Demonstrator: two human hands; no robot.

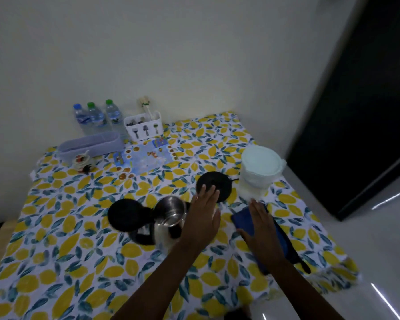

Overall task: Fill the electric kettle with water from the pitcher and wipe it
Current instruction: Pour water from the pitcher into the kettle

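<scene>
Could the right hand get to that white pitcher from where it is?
Probably yes. The right hand lies flat on the blue cloth, holding nothing, and the pitcher stands just beyond its fingertips with only bare tablecloth between them.

Both hands, left [202, 218] and right [262, 229], extended flat, fingers spread

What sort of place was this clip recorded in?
Probably a home kitchen or dining corner: a table with a lemon-print tablecloth against a wall, a white cutlery caddy, water bottles and an open electric kettle.
</scene>
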